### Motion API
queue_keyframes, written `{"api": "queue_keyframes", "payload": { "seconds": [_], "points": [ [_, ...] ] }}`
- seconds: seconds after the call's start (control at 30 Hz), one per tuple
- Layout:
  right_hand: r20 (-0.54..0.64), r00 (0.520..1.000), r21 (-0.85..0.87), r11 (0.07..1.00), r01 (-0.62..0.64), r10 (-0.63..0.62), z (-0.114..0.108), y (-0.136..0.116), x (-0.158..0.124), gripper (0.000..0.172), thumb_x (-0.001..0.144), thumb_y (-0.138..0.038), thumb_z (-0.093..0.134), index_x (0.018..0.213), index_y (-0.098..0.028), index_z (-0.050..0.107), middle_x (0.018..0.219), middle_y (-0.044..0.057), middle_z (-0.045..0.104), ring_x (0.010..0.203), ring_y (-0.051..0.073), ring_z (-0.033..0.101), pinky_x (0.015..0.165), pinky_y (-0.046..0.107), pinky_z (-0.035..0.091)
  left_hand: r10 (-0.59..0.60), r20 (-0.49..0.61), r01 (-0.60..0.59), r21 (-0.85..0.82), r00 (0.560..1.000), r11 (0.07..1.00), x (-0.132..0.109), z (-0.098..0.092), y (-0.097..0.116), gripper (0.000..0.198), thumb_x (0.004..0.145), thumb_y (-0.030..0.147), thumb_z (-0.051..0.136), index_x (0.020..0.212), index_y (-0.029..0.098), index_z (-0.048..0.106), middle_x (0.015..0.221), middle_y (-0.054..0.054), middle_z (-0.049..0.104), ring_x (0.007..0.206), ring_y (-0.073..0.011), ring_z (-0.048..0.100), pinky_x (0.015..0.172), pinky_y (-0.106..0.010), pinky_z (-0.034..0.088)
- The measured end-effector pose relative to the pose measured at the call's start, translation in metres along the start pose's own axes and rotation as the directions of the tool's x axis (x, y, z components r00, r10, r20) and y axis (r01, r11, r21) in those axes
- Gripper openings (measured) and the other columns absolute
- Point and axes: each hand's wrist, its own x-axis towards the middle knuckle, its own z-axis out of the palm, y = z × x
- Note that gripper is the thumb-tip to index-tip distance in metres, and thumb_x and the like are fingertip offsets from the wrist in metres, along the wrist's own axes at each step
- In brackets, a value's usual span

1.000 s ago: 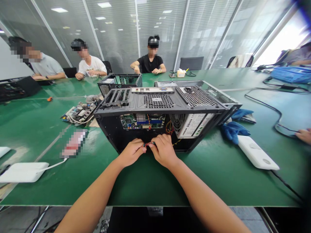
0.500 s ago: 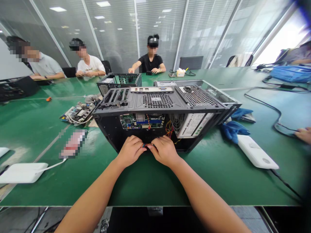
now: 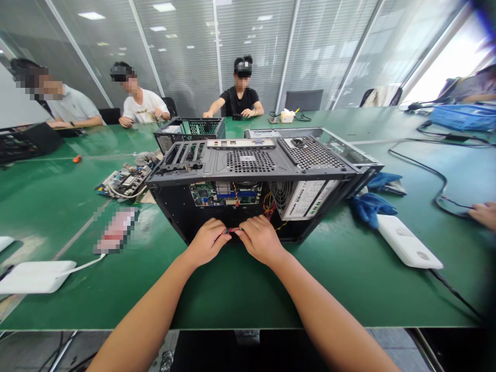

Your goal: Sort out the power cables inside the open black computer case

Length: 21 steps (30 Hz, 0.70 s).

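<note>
A black computer case (image 3: 248,165) lies open on its side on the green table (image 3: 240,289), its opening facing me. Inside I see the motherboard (image 3: 225,194) and a power supply (image 3: 306,196) with loose coloured wires. My left hand (image 3: 207,241) and my right hand (image 3: 260,239) meet at the case's lower front edge. Both are closed in a pinch on a small bundle of red and blue wires (image 3: 232,230) between their fingertips.
A loose circuit board (image 3: 126,181) and a second case (image 3: 191,130) lie left and behind. Blue gloves (image 3: 372,206) and a white box (image 3: 408,242) sit right; a white box (image 3: 36,275) sits near left. Three people sit across the table; another person's hand (image 3: 482,214) rests at right.
Both hands have slid slightly forward toward the case and stay pinched on the wire bundle. The case has not moved.
</note>
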Motion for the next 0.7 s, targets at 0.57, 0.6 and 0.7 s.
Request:
{"api": "queue_keyframes", "payload": {
  "seconds": [0.57, 0.6, 0.7],
  "points": [
    [0.007, 1.0, 0.062, 0.998, -0.02, 0.019, 0.001, 0.001, 0.0, 0.035, 0.1, -0.034, 0.036, 0.079, -0.017, 0.059, 0.07, 0.005, 0.062, 0.067, 0.018, 0.053, 0.07, 0.032, 0.032, 0.037, -0.038, -0.032, 0.131, 0.999, 0.991, -0.003, 0.002, -0.002, 0.037, 0.098, 0.038, 0.039, 0.074, 0.016, 0.057, 0.075, -0.005, 0.055, 0.075, -0.0177, 0.047, 0.072, -0.033, 0.039],
    [-0.01, 1.0, 0.07, 0.997, -0.021, 0.022, 0.001, 0.001, 0.0, 0.034, 0.1, -0.034, 0.037, 0.082, -0.017, 0.06, 0.073, 0.006, 0.063, 0.069, 0.018, 0.054, 0.071, 0.033, 0.033, 0.031, -0.029, -0.028, 0.079, 0.999, 0.996, -0.003, 0.001, -0.001, 0.039, 0.099, 0.038, 0.036, 0.073, 0.016, 0.056, 0.072, -0.004, 0.053, 0.072, -0.0171, 0.047, 0.07, -0.032, 0.039],
    [-0.046, 0.999, 0.07, 0.997, -0.027, 0.03, 0.001, 0.001, 0.0, 0.033, 0.1, -0.036, 0.038, 0.087, -0.016, 0.061, 0.078, 0.007, 0.065, 0.072, 0.019, 0.055, 0.072, 0.033, 0.034, 0.009, 0.008, -0.009, -0.053, 1.0, 0.999, -0.002, 0.0, 0.003, 0.043, 0.1, 0.038, 0.032, 0.07, 0.017, 0.054, 0.065, -0.002, 0.049, 0.067, -0.0154, 0.046, 0.067, -0.03, 0.038]
  ]
}}
